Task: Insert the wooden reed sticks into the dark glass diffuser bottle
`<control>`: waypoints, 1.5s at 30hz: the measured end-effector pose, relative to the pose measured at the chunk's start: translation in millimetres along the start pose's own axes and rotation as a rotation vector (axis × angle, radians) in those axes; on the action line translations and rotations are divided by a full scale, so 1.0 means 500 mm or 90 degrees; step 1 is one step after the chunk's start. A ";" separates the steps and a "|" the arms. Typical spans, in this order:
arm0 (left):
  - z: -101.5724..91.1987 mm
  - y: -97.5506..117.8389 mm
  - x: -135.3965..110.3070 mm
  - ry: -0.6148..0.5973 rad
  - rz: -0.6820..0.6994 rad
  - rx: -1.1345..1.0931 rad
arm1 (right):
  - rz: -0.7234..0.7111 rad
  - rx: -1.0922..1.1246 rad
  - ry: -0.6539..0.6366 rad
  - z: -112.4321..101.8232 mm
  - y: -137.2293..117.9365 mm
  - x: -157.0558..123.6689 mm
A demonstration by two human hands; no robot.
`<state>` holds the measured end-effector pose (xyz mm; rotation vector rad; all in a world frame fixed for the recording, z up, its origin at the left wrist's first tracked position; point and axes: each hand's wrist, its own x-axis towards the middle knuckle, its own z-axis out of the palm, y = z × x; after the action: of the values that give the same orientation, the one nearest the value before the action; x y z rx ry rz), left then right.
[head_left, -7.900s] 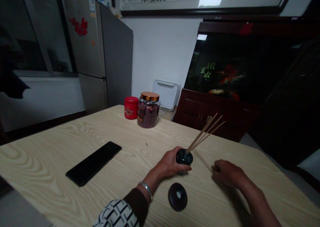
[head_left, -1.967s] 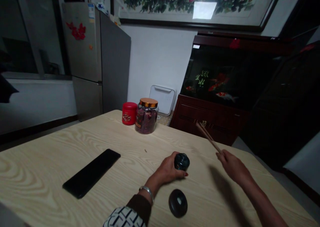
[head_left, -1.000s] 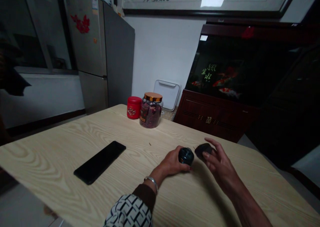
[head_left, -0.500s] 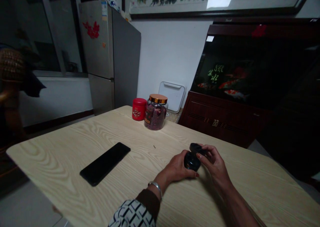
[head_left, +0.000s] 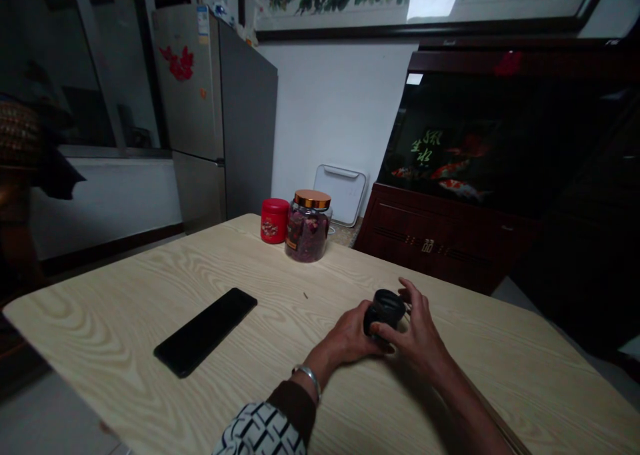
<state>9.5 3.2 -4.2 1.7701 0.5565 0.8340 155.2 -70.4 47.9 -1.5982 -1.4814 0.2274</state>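
Observation:
A small dark round pot (head_left: 384, 306) with its dark lid on top stands on the light wooden table (head_left: 150, 288) right of the middle. My left hand (head_left: 350, 338) is wrapped round the pot's near left side. My right hand (head_left: 417, 328) grips the lid from the right, thumb and fingers curled on its rim. A silver bracelet (head_left: 307, 377) sits on my left wrist, above a patterned sleeve.
A black phone (head_left: 205, 331) lies flat on the table's left half. At the far edge stand a red tin (head_left: 275, 220) and a glass jar with a copper lid (head_left: 309, 217). A grey fridge (head_left: 220, 115) and a dark fish tank on a wooden cabinet (head_left: 450, 228) stand behind.
The sticks that stood in the pot came out and left the view. My right hand brought the lid from the table and set it onto the pot, which my left hand kept holding.

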 end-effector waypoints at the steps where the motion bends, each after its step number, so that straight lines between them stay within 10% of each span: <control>1: 0.000 0.000 0.000 0.003 0.003 0.002 | 0.008 0.020 -0.016 -0.001 -0.003 -0.004; 5: 0.000 -0.002 -0.001 0.003 0.006 -0.007 | 0.039 0.141 -0.087 -0.023 -0.017 -0.023; 12: -0.002 0.000 0.000 0.016 -0.007 0.037 | 0.169 -0.086 0.085 -0.083 -0.037 -0.060; 20: -0.001 -0.010 0.002 0.020 0.001 0.046 | 0.121 0.139 0.000 -0.058 -0.041 -0.032; 26: -0.002 -0.009 0.002 0.016 -0.006 0.043 | 0.155 0.012 0.206 -0.099 -0.053 -0.058; 35: 0.000 0.000 0.000 -0.007 -0.002 -0.021 | 0.026 0.145 -0.124 -0.036 -0.023 0.004; 45: -0.002 0.001 -0.001 0.002 -0.004 -0.003 | 0.007 0.124 -0.060 -0.009 0.007 0.004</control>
<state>8.5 3.5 -3.7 1.7620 0.5618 0.8337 161.2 -70.4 49.0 -1.4549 -1.4743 0.4451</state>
